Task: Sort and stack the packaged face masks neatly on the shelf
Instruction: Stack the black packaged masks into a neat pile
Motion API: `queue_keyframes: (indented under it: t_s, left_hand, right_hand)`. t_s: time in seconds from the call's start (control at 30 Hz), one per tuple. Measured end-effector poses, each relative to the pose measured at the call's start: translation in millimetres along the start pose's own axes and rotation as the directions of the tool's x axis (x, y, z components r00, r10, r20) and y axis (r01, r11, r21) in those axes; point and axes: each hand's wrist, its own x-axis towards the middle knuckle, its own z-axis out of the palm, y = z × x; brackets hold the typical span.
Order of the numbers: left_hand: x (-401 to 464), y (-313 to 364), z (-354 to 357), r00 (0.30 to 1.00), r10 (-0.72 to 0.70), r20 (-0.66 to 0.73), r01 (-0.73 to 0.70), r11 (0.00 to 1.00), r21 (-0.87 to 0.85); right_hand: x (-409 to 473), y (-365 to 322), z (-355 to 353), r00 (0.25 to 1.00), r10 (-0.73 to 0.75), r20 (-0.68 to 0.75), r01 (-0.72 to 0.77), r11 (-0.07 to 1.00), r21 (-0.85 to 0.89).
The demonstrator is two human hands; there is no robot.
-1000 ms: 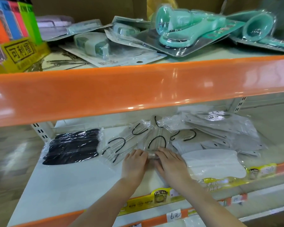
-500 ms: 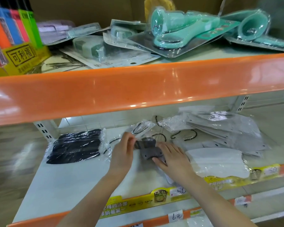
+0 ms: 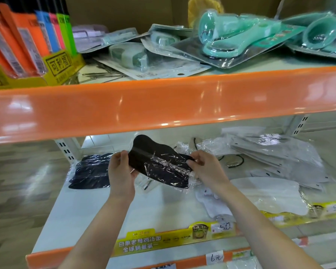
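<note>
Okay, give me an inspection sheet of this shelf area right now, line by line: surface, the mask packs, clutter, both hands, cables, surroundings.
Surface: white lower shelf with an orange front edge and yellow price strip.
Job's things: black mask pack held up above the shelf; stack of black mask packs lying at left; loose heap of white and grey mask packs at right.
Clutter: teal blister-packed goods and a box of coloured lighters on the upper shelf.
Grippers: left hand grips the pack's left end; right hand pinches its right end.
Cables: nothing seen.
Surroundings: wood-pattern floor at left.
</note>
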Motion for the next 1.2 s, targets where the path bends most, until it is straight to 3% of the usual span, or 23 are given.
queue_keyframes:
  t_s: [0.17, 0.23, 0.27, 0.3, 0.37, 0.43, 0.53, 0.6, 0.7, 0.77, 0.83, 1.0, 1.07, 1.13, 1.2]
  left_hand:
    - [12, -2, -28, 0.997, 0.067, 0.047, -0.078, 0.954, 0.290]
    - [15, -5, -41, 0.986, 0.142, 0.086, -0.166, 0.836, 0.524]
    - [16, -6, -48, 0.958, 0.248, 0.143, -0.278, 0.678, 0.681]
    - [16, -7, -55, 0.884, 0.378, 0.275, -0.434, 0.445, 0.783]
    - [20, -12, -69, 0.627, 0.464, 0.626, -0.706, -0.001, 0.708]
    - [23, -15, -79, 0.467, 0.353, 0.811, -0.813, -0.190, 0.551]
    - [21, -17, -83, 0.382, 0.281, 0.881, -0.856, -0.252, 0.451]
    - [22, -17, -86, 0.375, 0.312, 0.873, -0.852, -0.255, 0.457]
    - [27, -14, -92, 0.430, 0.313, 0.847, -0.820, -0.257, 0.512]
    - [31, -13, -97, 0.456, 0.291, 0.841, -0.802, -0.276, 0.530]
    - [35, -9, -101, 0.486, 0.276, 0.829, -0.777, -0.298, 0.555]
    - [49, 2, -116, 0.544, 0.288, 0.788, -0.710, -0.344, 0.615]
    - [58, 5, -126, 0.591, 0.297, 0.750, -0.679, -0.320, 0.661]
    - [66, 8, -130, 0.668, 0.263, 0.696, -0.650, -0.249, 0.718]
    - [72, 9, -135, 0.702, 0.238, 0.671, -0.636, -0.213, 0.742]
  right_hand:
    - [2, -11, 3, 1.000, -0.008, -0.006, 0.008, 1.000, 0.001]
    - [2, -16, 6, 0.999, 0.019, 0.026, -0.020, 0.999, 0.038]
    - [2, -19, 8, 0.999, 0.026, 0.044, -0.028, 0.997, 0.067]
    - [2, -23, 10, 0.998, 0.030, 0.058, -0.035, 0.995, 0.092]
    - [5, -25, 14, 0.994, 0.050, 0.099, -0.063, 0.990, 0.130]
    - [7, -26, 19, 0.979, 0.077, 0.187, -0.114, 0.974, 0.198]
    - [10, -27, 27, 0.949, 0.088, 0.304, -0.160, 0.962, 0.221]
    - [13, -28, 37, 0.961, 0.063, 0.270, -0.082, 0.995, 0.059]
    - [6, -32, 53, 0.976, -0.177, 0.130, 0.212, 0.914, -0.346]
    - [-9, -47, 65, 0.907, -0.359, 0.222, 0.422, 0.781, -0.460]
    - [-22, -62, 81, 0.830, -0.414, 0.375, 0.558, 0.642, -0.526]
    - [-16, -65, 124, 0.771, -0.487, 0.411, 0.630, 0.485, -0.607]
    - [-8, -59, 143, 0.748, -0.574, 0.334, 0.642, 0.494, -0.586]
    - [-1, -55, 160, 0.763, -0.589, 0.268, 0.622, 0.553, -0.555]
    - [5, -56, 176, 0.761, -0.598, 0.251, 0.621, 0.560, -0.548]
